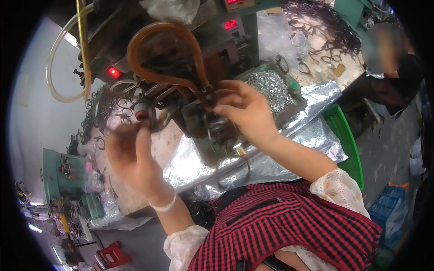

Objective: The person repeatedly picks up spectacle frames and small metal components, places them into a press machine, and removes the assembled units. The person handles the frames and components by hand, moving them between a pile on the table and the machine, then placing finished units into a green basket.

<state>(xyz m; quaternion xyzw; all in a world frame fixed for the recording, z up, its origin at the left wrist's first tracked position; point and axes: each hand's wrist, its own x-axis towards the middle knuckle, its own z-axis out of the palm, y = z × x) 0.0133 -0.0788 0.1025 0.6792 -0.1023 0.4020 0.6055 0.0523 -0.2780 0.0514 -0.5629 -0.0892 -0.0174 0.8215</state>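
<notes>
Silver foil sheeting (312, 135) drapes the workbench below a dark press machine (181, 58). Left hand (131, 156), left of the machine, pinches a small blurred piece; right hand (246, 110) pinches a dark part at its front, beside the amber hose (153, 49), with a tray of metal bits (271, 86) beyond

Red-and-black checked top with a dark zip down the front, plus short white lacy sleeves with little eyelet holes. Left hand (131, 156) has a pale band round the wrist, right hand (246, 110) is bare.
</notes>
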